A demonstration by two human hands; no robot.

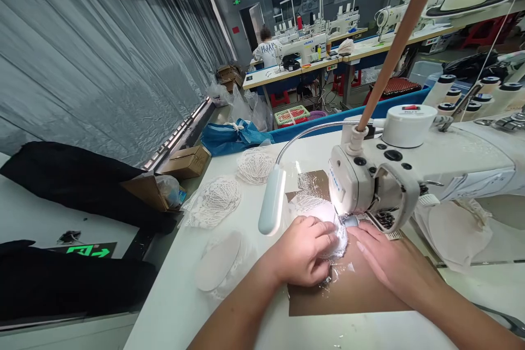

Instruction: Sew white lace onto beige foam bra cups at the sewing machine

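Under the head of a white sewing machine [451, 158] lies a white lace cup piece [311, 206], lit by a small lamp [273, 202]. My left hand [307, 249] grips its near edge, with the fingers curled onto the fabric. Flat on the brown plate [348, 298], right of the needle area, rests my right hand [381, 254]; its fingers are extended beside the presser foot, and the fingertips are partly hidden by the machine. The needle itself is too small to make out.
Lace pieces [219, 199] and a pale cup [219, 262] in thin material lie on the table's left side. More cups [455, 229] sit right of the machine head. Thread cones [441, 90] stand behind. A person [267, 52] sits at a far machine.
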